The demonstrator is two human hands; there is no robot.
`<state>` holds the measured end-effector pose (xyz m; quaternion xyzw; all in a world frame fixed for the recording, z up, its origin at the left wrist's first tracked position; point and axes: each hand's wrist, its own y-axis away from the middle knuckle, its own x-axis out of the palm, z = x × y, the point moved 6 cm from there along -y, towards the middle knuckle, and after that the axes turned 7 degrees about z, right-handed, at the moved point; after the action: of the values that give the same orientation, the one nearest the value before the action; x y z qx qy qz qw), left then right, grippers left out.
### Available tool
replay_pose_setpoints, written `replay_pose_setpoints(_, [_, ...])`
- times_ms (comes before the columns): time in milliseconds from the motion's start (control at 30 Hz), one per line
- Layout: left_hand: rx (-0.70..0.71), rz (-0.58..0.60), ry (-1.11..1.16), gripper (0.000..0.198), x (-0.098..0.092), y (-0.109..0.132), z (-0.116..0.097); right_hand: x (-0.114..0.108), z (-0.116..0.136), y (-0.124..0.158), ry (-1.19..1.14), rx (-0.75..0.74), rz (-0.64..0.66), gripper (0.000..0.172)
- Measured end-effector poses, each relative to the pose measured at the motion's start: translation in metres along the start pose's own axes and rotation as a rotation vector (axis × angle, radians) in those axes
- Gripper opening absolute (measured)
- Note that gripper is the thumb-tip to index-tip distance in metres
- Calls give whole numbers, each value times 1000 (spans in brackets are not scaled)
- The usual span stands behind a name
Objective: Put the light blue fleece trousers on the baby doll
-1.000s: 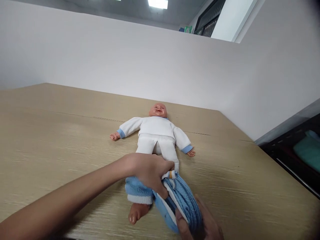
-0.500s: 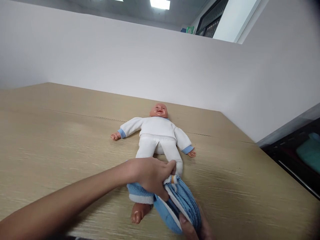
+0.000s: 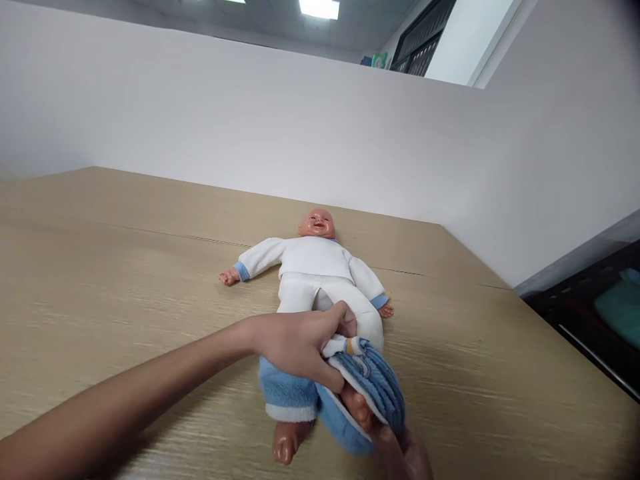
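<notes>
A baby doll (image 3: 315, 257) in a white top with blue cuffs lies on its back, feet toward me. Blue trousers (image 3: 289, 393) with white hems are around its lower legs, and one bare foot (image 3: 293, 441) sticks out of a hem. My left hand (image 3: 300, 347) is closed around the doll's other leg, just above the bunched cloth; some fingers are hidden. That leg's toes (image 3: 359, 407) show inside the gathered trouser leg. My right hand (image 3: 403, 457) grips the bunched cloth from below, partly cut off by the frame's edge.
The doll lies on a wood-grain table (image 3: 150, 280) with a seam across it. A white partition (image 3: 250, 120) rises behind. At right is a dark container (image 3: 585, 300) with green cloth (image 3: 620, 307) in it.
The doll's foot has come into view inside the bunched trouser leg. Its knee has bent outward to the right, and my left hand has shifted slightly with the leg.
</notes>
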<state>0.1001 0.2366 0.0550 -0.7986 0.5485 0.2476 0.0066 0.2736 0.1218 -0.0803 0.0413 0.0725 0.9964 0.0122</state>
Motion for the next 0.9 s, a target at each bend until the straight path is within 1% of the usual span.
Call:
replay_pose_setpoints(100, [77,-85,46,62,-4,-1,0,-9,27,-10,107,-141,-56,40])
replay_pose_setpoints(167, [101,-156,7,58,-8,-1,1,-11,43,-15,90,-215,-88,46])
replay_pose_setpoints(233, [123,-200,-31,50,-11,-1,1,-10,57,-19,59,-257,-102,49])
replay_pose_setpoints(300, [159,-227,-54,43,-14,-1,0,-10,67,-24,70,-274,-73,47])
replay_pose_setpoints(367, [220,-249,-80,39,-18,1,-3,-13,73,-31,118,-262,12,42])
replay_pose_setpoints(467, [302,-250,-123,42,-22,4,-5,-22,74,-44,251,-183,223,39])
replay_pose_setpoints(533, [292,-235,-178,41,-23,6,-3,-33,72,-52,365,-127,303,46])
replay_pose_setpoints(600, [250,-224,-237,37,-22,9,-1,-42,74,-59,466,-83,329,60])
replay_pose_setpoints(667, [209,-235,-292,42,-21,15,-1,-45,79,-65,541,-62,377,70])
replay_pose_setpoints(700, [192,-244,-315,47,-20,18,-1,-44,84,-68,569,-66,411,71])
replay_pose_setpoints(800, [149,-273,-348,62,-22,32,1,-36,103,-77,611,-142,521,58])
replay_pose_setpoints(900, [118,-323,-338,69,-30,48,10,-25,121,-91,558,-241,626,36])
